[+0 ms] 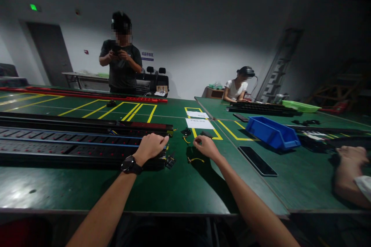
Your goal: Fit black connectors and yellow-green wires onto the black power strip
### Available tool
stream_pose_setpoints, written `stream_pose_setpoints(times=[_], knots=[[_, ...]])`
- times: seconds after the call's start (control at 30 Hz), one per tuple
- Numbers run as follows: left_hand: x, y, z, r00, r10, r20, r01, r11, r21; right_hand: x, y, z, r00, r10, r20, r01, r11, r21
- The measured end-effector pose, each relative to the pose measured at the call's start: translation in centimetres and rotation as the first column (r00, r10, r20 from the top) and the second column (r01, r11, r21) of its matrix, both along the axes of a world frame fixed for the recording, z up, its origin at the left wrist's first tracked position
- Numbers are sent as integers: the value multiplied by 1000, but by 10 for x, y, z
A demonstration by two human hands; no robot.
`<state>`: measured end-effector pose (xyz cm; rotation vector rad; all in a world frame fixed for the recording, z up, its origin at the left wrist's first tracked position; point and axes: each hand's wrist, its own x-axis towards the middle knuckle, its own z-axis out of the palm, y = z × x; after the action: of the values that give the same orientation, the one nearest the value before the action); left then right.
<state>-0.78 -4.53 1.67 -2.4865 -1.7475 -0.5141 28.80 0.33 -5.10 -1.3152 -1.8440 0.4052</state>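
**Resting hands at the strip's end**

Head view: left hand [150, 147] lies curled, knuckles up, on the near end of the long black power strip [72, 148] on the green table [174, 189]. Right hand [205, 146], fingers bent loosely, holds nothing visible, hovering just above a small yellow-wired part [194, 159].

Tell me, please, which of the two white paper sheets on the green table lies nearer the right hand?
The larger white sheet, lying just beyond the right hand; the smaller sheet sits farther back, inside the yellow marking.

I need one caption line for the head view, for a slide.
Left hand rests on the end of a long black power strip; right hand pinches something small above a yellow wire.
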Motion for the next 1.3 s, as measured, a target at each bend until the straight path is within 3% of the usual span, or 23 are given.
stream_pose_setpoints(times=[0.13, 0.3, 0.47, 0.63, 0.77, 0.9, 1.0, 1.2, 1.3], knots=[[1, 0, 0, 1000, -2, 10, 2, 1000, -1, 8, -9, 16, 984, 180, -11, -180, 978, -104], [4, -1, 1, 1000, 2, 2, -2, 1000, -3, 7, -21, 27, 902, 432, 14, -414, 873, -259], [4, -1, 0, 1000, 4, -8, -4, 1000, 6, -9, -28, 20, 853, 521, 24, -475, 795, -377], [4, 0, -1, 1000, -11, -4, 11, 1000, 6, -23, -29, 13, 862, 507, -21, -479, 800, -360], [4, -1, -2, 998, -61, 32, 61, 998, 13, -28, -31, 19, 849, 475, -233, -528, 784, -327], [8, -4, -1, 964, -220, 150, 222, 975, 3, -40, -39, 25, 774, 362, -520, -577, 740, -344], [13, -6, 0, 883, -359, 303, 389, 920, -42, -53, -44, 27, 704, 294, -647, -612, 714, -341], [18, -5, -8, 830, -414, 374, 478, 873, -95, -73, -49, 19, 621, 170, -765, -646, 664, -377], [18, -3, -11, 816, -424, 393, 488, 869, -75, -75, -49, 15, 641, 129, -757, -618, 672, -409]])
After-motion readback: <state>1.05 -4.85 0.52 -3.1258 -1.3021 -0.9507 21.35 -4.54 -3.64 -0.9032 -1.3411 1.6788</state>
